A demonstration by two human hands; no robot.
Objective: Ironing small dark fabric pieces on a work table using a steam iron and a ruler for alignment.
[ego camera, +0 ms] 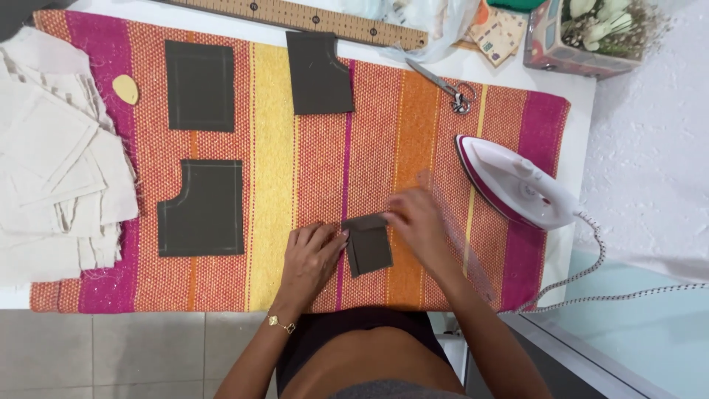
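Three brown cutouts (199, 86) left of hands (310, 255), iron (517, 185) right, stacked cloth (55, 159)

**Packages along the far edge of the table**

A clear plastic bag (432, 22) lies crumpled at the far edge, just past the end of the wooden ruler (310, 16). Just right of it sits a small tan card packet (499, 33) with printed patches, lying tilted. At the far right corner stands a printed cardboard box (572, 46), open-topped, holding pale flowers.
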